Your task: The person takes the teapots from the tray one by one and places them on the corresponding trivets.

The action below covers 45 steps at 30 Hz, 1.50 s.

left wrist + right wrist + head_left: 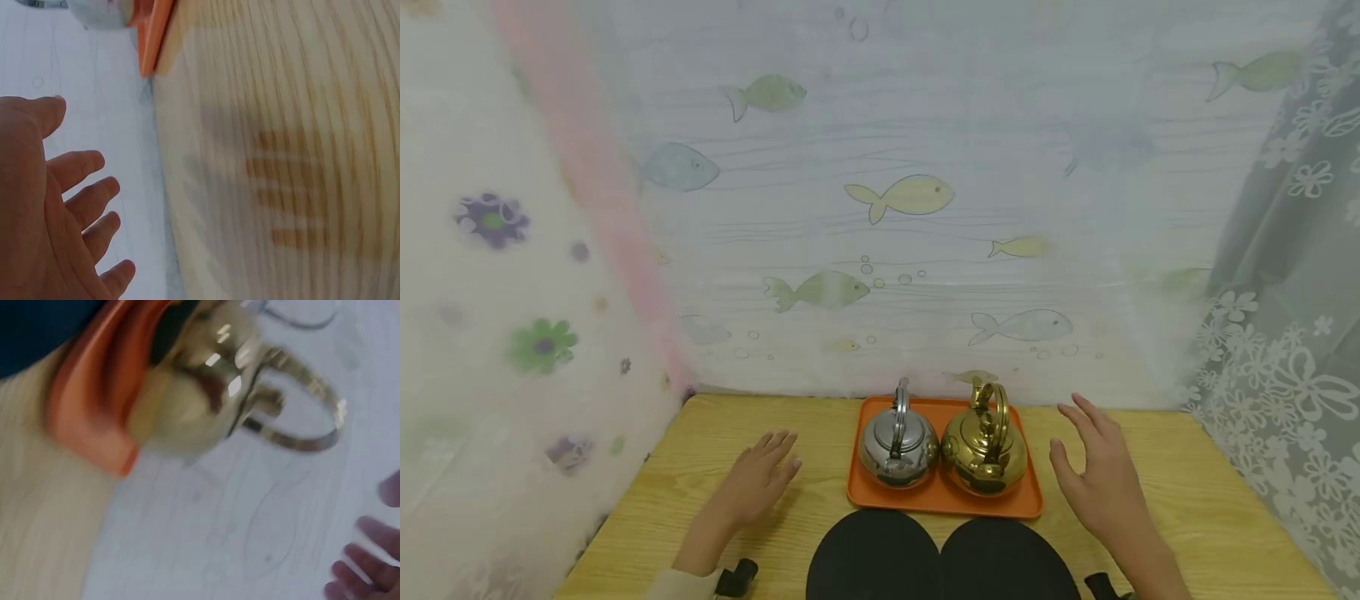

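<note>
A silver kettle (880, 457) and a gold kettle (966, 454) stand side by side on an orange tray (917, 497), their handles upright. To the left of the tray, my left hand (756, 479) is held above the table with its fingers extended and nothing in them; in the left wrist view its fingers are slightly bent and apart. My right hand (1101, 471) is raised to the right of the tray, nearest the gold kettle, without touching it. In the right wrist view the gold kettle (181, 419) is blurred, and fingertips (375, 565) show at the lower right.
Two dark rounded shapes (872, 558) lie side by side in front of the tray. The wooden table (662, 467) meets a fish-patterned curtain (970, 125) at the back. Flower-patterned sheets hang at the left and right. Black straps with camera mounts (737, 577) sit at the wrists.
</note>
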Each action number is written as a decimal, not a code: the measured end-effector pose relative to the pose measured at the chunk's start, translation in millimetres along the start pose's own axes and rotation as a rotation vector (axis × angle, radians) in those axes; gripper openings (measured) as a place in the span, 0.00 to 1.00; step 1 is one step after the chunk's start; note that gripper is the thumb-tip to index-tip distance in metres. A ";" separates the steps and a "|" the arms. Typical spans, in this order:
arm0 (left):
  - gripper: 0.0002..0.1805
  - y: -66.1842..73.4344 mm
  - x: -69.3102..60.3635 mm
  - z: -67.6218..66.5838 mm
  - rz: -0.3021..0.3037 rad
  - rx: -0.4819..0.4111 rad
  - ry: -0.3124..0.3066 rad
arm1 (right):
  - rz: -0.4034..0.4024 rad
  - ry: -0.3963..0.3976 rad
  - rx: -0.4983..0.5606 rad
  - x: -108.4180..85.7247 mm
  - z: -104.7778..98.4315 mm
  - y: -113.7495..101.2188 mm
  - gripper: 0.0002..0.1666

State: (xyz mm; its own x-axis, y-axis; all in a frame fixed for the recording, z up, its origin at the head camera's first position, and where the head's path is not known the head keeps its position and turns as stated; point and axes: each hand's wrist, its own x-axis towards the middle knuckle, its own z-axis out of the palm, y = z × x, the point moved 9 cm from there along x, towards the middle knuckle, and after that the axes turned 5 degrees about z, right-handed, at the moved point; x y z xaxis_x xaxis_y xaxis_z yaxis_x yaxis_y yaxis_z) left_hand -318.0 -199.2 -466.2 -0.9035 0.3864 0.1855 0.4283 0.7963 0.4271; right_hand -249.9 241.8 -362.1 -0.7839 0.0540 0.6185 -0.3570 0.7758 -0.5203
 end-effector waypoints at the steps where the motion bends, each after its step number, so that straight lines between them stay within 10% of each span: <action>1: 0.31 4.1 1.7 2.5 0.007 -0.028 -0.014 | -0.028 0.032 0.067 1.0 -1.4 -10.2 0.24; 5: 0.31 21.3 7.4 9.2 0.051 -0.127 -0.037 | -0.082 0.065 0.345 3.3 3.7 -38.6 0.20; 14: 0.36 28.6 19.9 27.8 0.087 -0.314 -0.099 | -0.072 -0.136 0.757 5.8 59.3 -76.8 0.13; 26: 0.34 20.4 32.3 56.7 0.070 -0.517 -0.198 | 0.338 -0.442 0.818 1.7 152.4 -72.4 0.23; 45: 0.42 27.0 25.7 79.6 0.120 -0.420 -0.232 | 0.433 -0.500 0.973 4.8 187.3 -77.6 0.30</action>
State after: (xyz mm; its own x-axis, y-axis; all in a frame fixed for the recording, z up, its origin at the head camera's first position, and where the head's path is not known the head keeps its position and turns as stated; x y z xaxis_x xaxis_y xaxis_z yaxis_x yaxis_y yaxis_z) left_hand -328.3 -130.8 -520.3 -0.8003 0.5950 0.0738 0.4416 0.5017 0.7438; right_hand -321.0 64.1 -429.0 -0.9700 -0.2251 0.0922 -0.0795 -0.0649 -0.9947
